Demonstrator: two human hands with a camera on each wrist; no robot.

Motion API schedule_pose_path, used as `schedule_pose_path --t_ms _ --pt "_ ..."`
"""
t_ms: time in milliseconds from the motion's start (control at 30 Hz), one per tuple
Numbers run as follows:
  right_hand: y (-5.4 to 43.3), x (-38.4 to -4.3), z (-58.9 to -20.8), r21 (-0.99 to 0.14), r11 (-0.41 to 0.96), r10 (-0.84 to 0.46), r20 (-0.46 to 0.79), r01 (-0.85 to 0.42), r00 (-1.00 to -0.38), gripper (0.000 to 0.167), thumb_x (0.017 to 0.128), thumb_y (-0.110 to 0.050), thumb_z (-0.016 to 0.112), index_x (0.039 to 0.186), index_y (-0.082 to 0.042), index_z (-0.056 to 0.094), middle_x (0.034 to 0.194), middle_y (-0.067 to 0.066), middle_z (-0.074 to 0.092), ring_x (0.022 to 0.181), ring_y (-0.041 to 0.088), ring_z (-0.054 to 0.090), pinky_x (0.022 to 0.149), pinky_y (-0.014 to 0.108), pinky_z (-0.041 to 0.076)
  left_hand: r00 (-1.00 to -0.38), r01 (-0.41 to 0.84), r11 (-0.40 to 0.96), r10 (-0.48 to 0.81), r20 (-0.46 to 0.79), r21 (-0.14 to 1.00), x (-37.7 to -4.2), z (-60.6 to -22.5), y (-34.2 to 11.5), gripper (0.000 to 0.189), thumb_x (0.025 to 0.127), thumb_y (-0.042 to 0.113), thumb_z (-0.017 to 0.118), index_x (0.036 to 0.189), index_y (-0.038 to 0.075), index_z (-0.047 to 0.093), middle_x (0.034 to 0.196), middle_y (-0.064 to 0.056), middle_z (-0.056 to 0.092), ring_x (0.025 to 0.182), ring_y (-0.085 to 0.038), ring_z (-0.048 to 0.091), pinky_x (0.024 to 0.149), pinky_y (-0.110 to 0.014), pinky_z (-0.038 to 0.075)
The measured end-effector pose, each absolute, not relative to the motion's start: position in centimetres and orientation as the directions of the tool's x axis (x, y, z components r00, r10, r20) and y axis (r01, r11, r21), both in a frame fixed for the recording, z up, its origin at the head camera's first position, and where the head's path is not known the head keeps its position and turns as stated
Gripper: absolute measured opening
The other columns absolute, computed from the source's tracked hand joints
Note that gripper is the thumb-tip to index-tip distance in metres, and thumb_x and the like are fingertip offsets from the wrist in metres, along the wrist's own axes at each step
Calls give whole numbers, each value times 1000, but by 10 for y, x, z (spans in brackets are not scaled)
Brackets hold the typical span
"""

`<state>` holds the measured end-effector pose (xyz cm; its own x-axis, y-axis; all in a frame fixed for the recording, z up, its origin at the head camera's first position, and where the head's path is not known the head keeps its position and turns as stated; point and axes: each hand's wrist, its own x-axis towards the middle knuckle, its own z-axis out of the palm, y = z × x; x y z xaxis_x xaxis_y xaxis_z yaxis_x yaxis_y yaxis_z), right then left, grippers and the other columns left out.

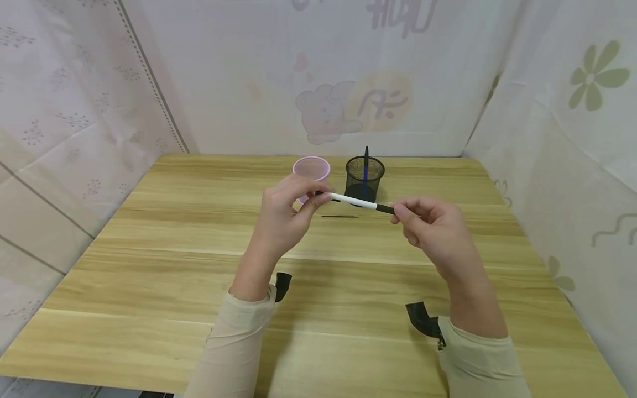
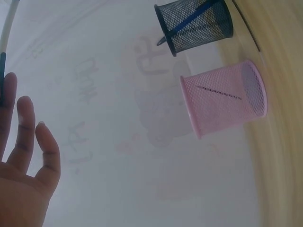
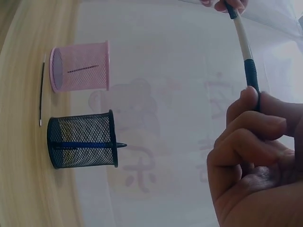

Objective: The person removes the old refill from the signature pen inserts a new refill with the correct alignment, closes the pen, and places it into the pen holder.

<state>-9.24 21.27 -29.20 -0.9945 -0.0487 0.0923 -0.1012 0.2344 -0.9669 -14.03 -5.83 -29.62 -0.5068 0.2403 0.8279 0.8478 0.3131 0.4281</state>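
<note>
A pen with a white barrel and black ends [image 1: 355,200] is held up above the table between both hands. My left hand [image 1: 287,210] pinches one black end between thumb and index finger; its other fingers are loosely spread in the left wrist view. At the opposite black end, my right hand [image 1: 438,229] grips with thumb and index finger, the remaining fingers curled in. On the table beyond the pen lies a thin dark refill-like stick [image 1: 339,216]. The pen's tip at the left hand is partly hidden by the fingers.
A pink mesh pen cup [image 3: 80,78] stands upright at the back, with a thin dark line visible through its mesh. Beside it is a black mesh pen cup [image 1: 354,182] holding a blue pen [image 1: 365,171]. Patterned cloth walls [image 1: 239,83] enclose the wooden table [image 1: 174,221].
</note>
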Motion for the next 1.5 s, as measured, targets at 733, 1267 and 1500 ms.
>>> schedule_pose_path --t_ms 733,1267,1500 --pt "206 -95 -290 -931 364 -65 -34 8 -997 52 113 -46 47 87 -5 67 75 -8 60 68 7 53 63 22 50 -490 857 303 233 840 417 -139 -297 -65 7 87 1 85 92 1 80 85 -9 78 80 -21 67 72 -29 56" --pt "200 -94 -288 -944 310 -65 96 -111 -993 25 111 -28 58 98 -10 69 79 -11 64 63 12 49 57 26 40 -556 824 322 297 776 467 -141 -298 -69 9 90 7 84 98 2 80 92 -8 80 87 -22 69 79 -29 57" --pt "199 -97 -286 -950 291 -46 107 -116 -993 27 111 -30 58 92 -15 70 77 -11 63 61 10 48 57 26 38 -579 808 323 277 767 493 -143 -297 -75 7 93 7 81 99 3 79 86 -8 78 78 -18 67 76 -27 55"
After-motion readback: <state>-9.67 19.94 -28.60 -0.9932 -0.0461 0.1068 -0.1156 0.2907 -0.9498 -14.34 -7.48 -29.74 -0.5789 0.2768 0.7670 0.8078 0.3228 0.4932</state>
